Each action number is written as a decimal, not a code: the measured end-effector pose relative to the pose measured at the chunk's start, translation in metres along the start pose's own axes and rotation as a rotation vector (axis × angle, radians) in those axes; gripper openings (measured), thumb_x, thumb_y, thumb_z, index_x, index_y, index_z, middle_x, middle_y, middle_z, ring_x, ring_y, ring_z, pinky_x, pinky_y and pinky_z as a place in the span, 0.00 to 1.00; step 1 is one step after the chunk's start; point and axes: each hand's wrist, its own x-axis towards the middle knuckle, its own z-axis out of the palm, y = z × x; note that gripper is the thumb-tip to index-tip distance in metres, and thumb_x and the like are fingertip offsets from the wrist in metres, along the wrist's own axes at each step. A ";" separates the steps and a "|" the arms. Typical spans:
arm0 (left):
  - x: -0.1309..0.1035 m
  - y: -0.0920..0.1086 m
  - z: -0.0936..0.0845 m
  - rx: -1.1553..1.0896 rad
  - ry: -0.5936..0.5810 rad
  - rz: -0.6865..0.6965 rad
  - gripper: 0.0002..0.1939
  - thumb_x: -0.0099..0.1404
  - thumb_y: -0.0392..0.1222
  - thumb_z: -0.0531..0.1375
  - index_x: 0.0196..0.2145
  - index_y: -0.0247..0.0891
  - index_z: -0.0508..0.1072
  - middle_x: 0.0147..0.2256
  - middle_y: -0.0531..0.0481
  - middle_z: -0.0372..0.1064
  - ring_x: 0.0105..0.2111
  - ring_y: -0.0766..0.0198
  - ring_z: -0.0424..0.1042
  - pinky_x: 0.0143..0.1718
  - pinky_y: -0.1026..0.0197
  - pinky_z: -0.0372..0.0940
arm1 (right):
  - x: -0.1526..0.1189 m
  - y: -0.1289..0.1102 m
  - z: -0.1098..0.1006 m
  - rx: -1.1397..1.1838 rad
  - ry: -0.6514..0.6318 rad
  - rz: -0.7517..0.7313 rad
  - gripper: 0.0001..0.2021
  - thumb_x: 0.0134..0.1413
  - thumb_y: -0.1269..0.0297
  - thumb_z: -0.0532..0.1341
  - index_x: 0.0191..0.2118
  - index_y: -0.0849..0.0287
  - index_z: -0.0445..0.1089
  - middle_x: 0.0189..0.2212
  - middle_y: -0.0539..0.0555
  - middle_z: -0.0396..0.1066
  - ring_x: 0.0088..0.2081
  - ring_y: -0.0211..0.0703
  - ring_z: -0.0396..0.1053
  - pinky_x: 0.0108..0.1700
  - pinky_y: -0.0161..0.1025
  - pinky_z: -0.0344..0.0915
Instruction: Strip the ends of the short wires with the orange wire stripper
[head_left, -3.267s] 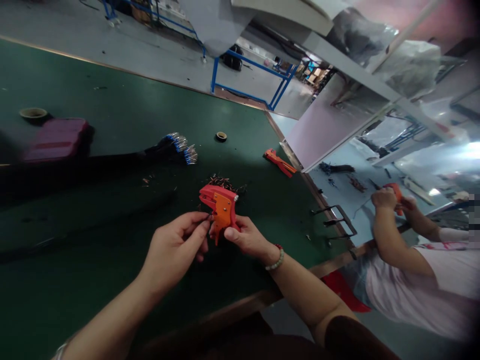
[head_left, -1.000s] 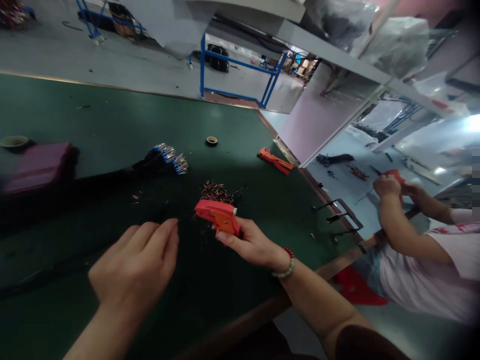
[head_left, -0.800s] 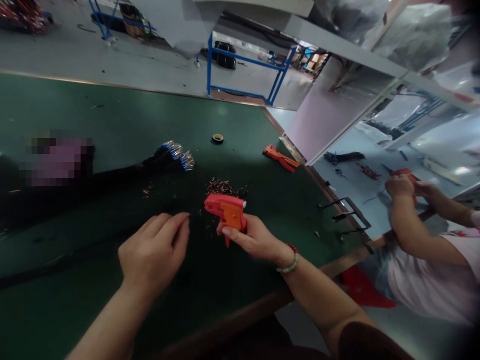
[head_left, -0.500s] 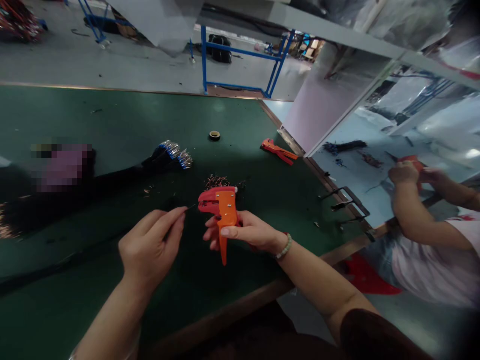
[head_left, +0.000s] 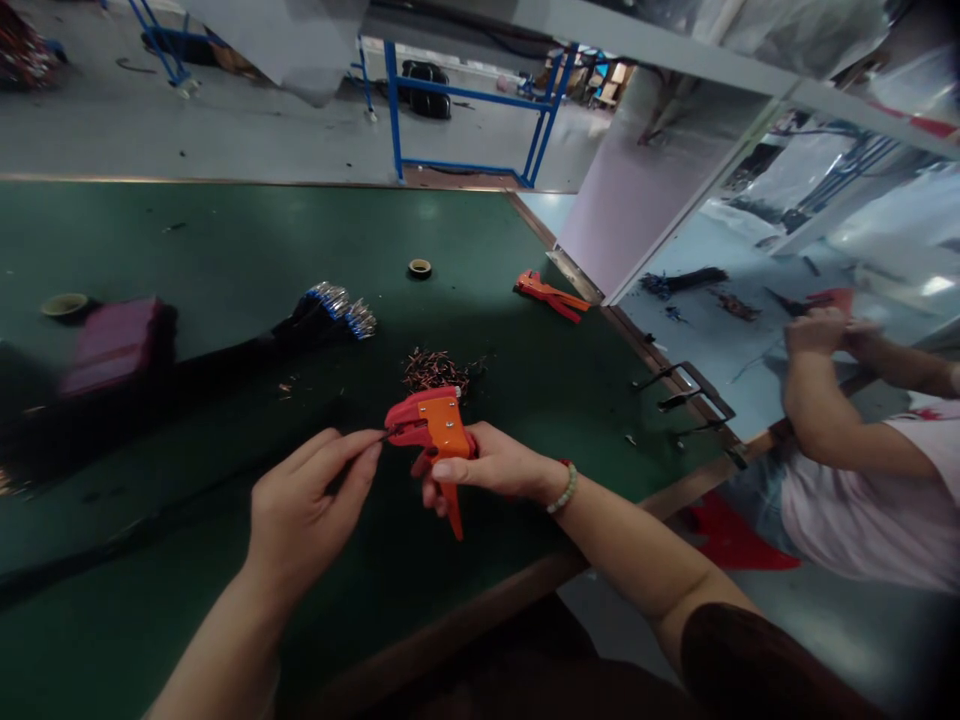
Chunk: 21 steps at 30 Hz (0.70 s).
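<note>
The green work table (head_left: pixel 225 240) has a brown edge and adjoins a pale blue surface (head_left: pixel 694 335) at right, where a co-worker (head_left: pixel 877 500) grips another red tool (head_left: pixel 831 300). Beyond the green table are a grey floor (head_left: pixel 262 135) and a blue metal frame (head_left: pixel 480 92). On the green surface, a cable bundle (head_left: pixel 240 355) with silver-tipped, blue-collared ends lies at left, near a maroon box (head_left: pixel 112 345); a small tape roll (head_left: pixel 420 272) and a spare stripper (head_left: pixel 551 296) with red and orange handles lie farther back. A heap of copper-coloured clippings (head_left: pixel 431 368) is located just beyond the wire stripper (head_left: pixel 448 425). The wire stripper is positioned above the table, in the right hand (head_left: pixel 502 462), whose fingers and thumb are closed around its grip. It has a red head and body, an orange side plate with bright screws, and an orange lever pointing down. The left hand (head_left: pixel 311 500) is narrowed to a pinch on a thin dark wire (head_left: pixel 387 434), whose free end is at the mouth of the wire stripper. The pinching fingers cover part of the wire; whether its tip is seated between the blades cannot be determined. The right hand hides part of the grip. The bundle's left portion is dark and indistinct, and the co-worker is cut off by the right border.
</note>
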 end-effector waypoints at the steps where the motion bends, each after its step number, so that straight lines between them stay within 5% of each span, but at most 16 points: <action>1: 0.001 0.001 0.000 -0.012 -0.008 -0.003 0.08 0.72 0.43 0.61 0.41 0.44 0.82 0.31 0.55 0.76 0.26 0.68 0.73 0.31 0.67 0.66 | 0.000 0.000 0.000 -0.010 0.002 0.003 0.26 0.51 0.47 0.75 0.44 0.67 0.75 0.32 0.55 0.79 0.30 0.39 0.77 0.34 0.36 0.77; 21: 0.005 0.005 -0.011 -0.229 -0.107 -0.134 0.08 0.67 0.47 0.65 0.35 0.43 0.83 0.29 0.56 0.79 0.21 0.70 0.72 0.22 0.70 0.64 | -0.001 0.000 0.001 -0.253 0.013 -0.055 0.23 0.55 0.45 0.72 0.30 0.63 0.73 0.24 0.51 0.74 0.23 0.35 0.72 0.26 0.31 0.72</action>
